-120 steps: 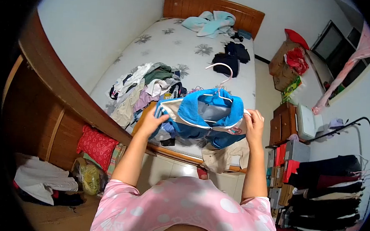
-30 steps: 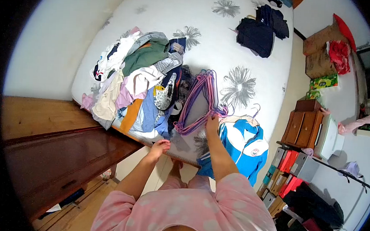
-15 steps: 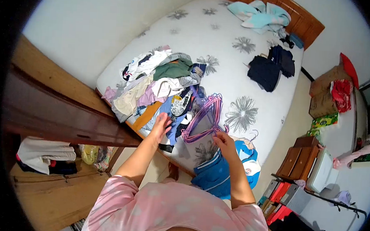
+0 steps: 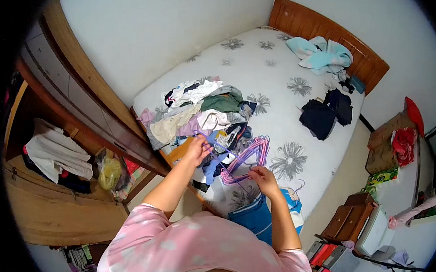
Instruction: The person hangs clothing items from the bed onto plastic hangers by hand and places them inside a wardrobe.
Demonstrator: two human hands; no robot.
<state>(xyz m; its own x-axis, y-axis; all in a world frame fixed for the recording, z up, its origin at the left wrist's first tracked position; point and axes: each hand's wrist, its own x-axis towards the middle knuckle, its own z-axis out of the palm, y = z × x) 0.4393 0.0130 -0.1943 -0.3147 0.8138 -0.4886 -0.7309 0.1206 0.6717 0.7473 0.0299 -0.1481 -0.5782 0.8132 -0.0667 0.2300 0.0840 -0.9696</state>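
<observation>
My left hand [image 4: 197,149] is closed on a single purple clothes hanger [image 4: 219,146], above the near edge of a heap of clothes [image 4: 204,108]. A bundle of pink and purple hangers [image 4: 249,160] is gripped at its near end by my right hand [image 4: 263,179]. The bundle hangs over the mattress, just right of the heap. A blue and white garment [image 4: 253,214] lies beneath my right forearm at the bed's near corner, with part of a hanger beside it.
The bed [image 4: 261,69] has a patterned mattress. Dark folded clothes [image 4: 318,119] and a pale blue blanket [image 4: 321,55] lie farther up. An open wardrobe [image 4: 52,196] stands at left, holding a white garment [image 4: 59,152]. Boxes [image 4: 388,140] and a small wooden drawer unit [image 4: 344,216] are at right.
My left hand, open and holding nothing before, has closed on a purple hanger pulled away from the bundle. The right hand keeps its grip. The whole view has shifted, showing more of the wardrobe.
</observation>
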